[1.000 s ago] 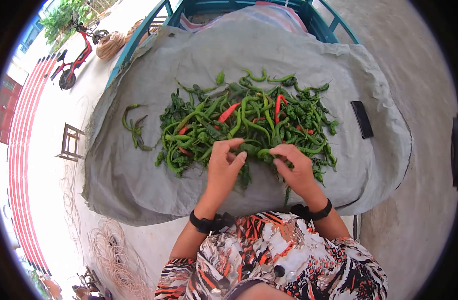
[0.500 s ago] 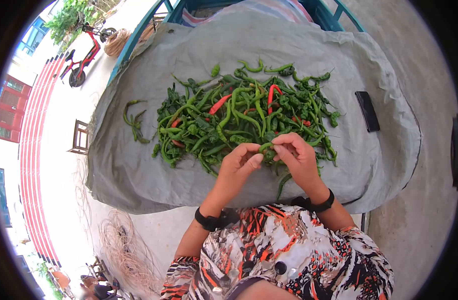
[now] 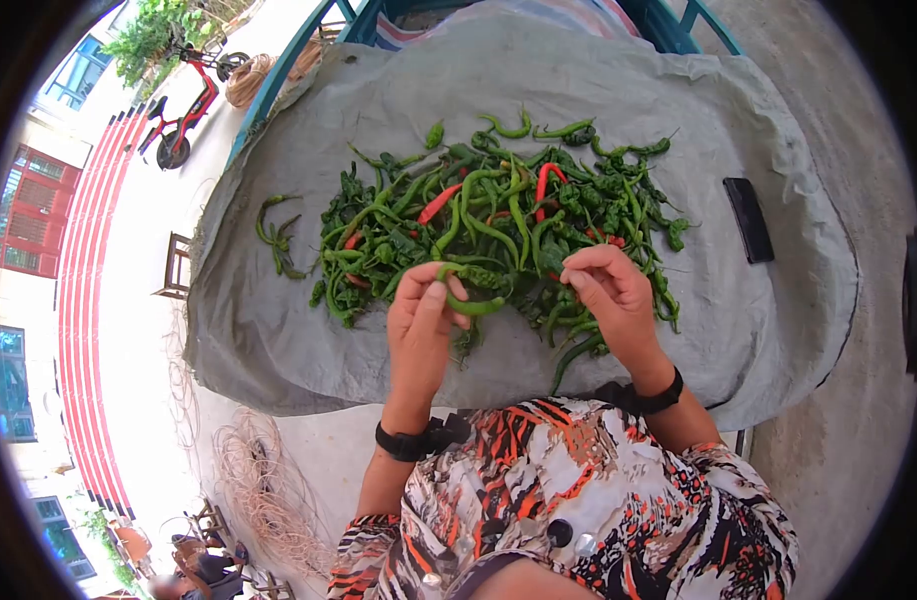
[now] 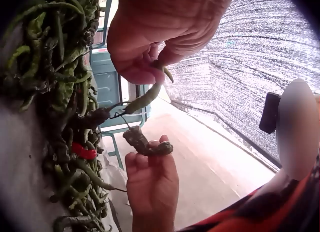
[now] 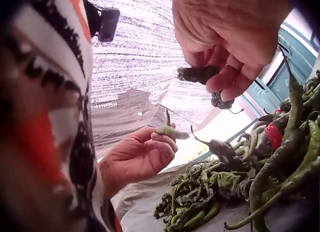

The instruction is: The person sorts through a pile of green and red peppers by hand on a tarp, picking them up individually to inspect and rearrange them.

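Observation:
Between its thumb and fingers my left hand (image 3: pixel 421 325) pinches a curved green chili pepper (image 3: pixel 475 306), held over the near left side of the pile. The left wrist view shows that pepper (image 4: pixel 143 100) hanging down from the fingertips. To the right, my right hand (image 3: pixel 616 305) is raised at the pile's near edge. In the right wrist view its fingers hold a dark, wrinkled green pepper (image 5: pixel 197 74), mostly hidden from the head view. Beneath and beyond both hands spreads the heap of green chili peppers (image 3: pixel 393 230), with a few red chili peppers (image 3: pixel 439 204) among them.
The heap lies on a grey cloth (image 3: pixel 278 350) draped over a teal cart (image 3: pixel 713 25). A black phone (image 3: pixel 747 220) lies at the right. A few separate peppers (image 3: pixel 277 235) lie at the left. Beyond are a wooden stool (image 3: pixel 175 265) and a red scooter (image 3: pixel 190 115).
My hands were together at the pile's near edge and have moved apart. The left hand went left with the green chili pepper; the right went slightly right. The head view shifted a little.

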The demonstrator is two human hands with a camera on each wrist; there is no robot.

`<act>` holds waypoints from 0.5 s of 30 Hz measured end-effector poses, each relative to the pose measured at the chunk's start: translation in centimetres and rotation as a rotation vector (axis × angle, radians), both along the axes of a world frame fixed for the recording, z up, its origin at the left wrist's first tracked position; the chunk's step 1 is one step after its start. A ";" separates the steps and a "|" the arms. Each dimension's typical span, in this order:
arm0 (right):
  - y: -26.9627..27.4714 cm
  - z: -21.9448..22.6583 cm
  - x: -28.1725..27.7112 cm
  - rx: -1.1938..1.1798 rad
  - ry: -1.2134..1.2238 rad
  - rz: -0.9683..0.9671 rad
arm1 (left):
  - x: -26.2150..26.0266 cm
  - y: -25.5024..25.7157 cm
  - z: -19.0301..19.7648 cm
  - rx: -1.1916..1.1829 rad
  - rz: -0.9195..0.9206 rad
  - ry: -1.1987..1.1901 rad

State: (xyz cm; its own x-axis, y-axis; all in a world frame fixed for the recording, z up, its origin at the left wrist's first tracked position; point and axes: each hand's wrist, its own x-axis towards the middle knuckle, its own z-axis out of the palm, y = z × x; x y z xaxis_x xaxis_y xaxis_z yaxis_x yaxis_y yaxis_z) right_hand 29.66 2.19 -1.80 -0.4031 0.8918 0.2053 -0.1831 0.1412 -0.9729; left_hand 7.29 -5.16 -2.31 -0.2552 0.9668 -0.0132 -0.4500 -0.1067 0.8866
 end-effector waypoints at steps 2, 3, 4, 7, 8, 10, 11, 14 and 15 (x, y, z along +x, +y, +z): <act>0.2 0.2 -0.3 0.022 0.001 -0.001 | -0.2 0.0 0.6 0.019 0.066 0.064; 0.2 0.2 -0.3 0.006 0.020 0.014 | -0.3 0.0 0.8 0.028 0.099 0.096; 0.2 0.2 -0.4 -0.010 0.038 0.028 | -0.4 0.0 0.7 0.025 0.088 0.046; 0.3 -0.5 -0.8 0.019 0.024 0.036 | -0.3 0.0 0.2 0.020 0.065 -0.072; 0.3 -0.8 -1.0 0.040 0.007 0.034 | -0.1 -0.2 0.1 0.017 0.067 -0.089; 0.4 -0.2 -0.8 0.061 -0.252 0.106 | 0.0 -0.4 0.1 0.020 0.075 -0.112; 0.5 0.1 -0.8 0.074 -0.382 0.143 | 0.1 -0.6 0.2 0.028 0.082 -0.117; -0.2 0.1 -1.6 0.046 -0.435 0.256 | 0.4 -0.8 0.5 0.023 0.069 -0.106; -0.1 0.3 -1.9 0.115 -0.534 0.270 | 0.6 -0.9 0.6 0.016 0.058 -0.100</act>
